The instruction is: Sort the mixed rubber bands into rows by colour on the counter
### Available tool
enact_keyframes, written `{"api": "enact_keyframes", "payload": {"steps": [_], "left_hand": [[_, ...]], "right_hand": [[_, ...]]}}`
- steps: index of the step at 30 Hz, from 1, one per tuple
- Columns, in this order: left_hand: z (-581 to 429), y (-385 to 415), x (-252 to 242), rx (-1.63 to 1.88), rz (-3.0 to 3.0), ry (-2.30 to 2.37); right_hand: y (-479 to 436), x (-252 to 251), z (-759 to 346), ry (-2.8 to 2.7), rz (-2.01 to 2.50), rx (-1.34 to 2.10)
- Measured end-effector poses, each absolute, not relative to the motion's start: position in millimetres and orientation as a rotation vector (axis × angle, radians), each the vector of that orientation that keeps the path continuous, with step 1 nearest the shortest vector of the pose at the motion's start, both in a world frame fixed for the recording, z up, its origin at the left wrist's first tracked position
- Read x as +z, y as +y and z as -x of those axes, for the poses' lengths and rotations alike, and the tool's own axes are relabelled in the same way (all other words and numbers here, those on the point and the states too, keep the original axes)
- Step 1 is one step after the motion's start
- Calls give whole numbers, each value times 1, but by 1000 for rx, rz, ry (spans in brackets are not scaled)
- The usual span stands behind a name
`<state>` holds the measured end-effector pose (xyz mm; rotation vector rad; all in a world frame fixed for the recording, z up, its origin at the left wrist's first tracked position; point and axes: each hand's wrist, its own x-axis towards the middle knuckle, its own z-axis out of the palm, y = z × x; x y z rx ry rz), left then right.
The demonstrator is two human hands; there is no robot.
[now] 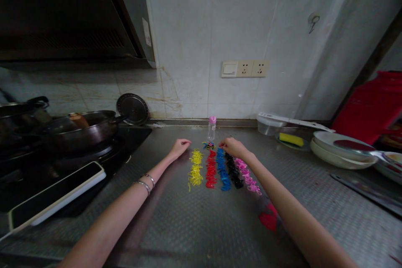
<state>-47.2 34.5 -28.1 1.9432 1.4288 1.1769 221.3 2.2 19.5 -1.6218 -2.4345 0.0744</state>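
Small bands lie in colour columns on the metal counter: yellow bands [196, 168], red bands [211, 169], blue bands [223, 170], black bands [234, 171] and pink bands [248, 176]. Behind the red column is a small mixed pile [209, 145], and behind that a clear bottle with a pink cap [211, 129] stands upright. My left hand [180, 148] is closed, left of the yellow column's far end; what its fingers hold, if anything, is too small to name. My right hand [231, 147] is pinched at the far end of the blue column, its fingertip contents unclear.
A pan [84, 132] sits on the black stove at left, with a phone-like device [59, 192] near it. At right are a yellow sponge [291, 140], stacked plates [339, 157] and a knife [367, 192]. A red packet [268, 217] lies beside my right forearm.
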Motion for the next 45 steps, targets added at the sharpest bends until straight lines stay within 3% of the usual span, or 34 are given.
{"api": "enact_keyframes", "payload": {"steps": [13, 45], "left_hand": [[49, 29, -24, 1155, -1874, 1435], [52, 31, -28, 1115, -1914, 1450]], "right_hand": [[8, 12, -175, -2453, 1584, -47], [23, 3, -171, -2442, 1737, 59]]}}
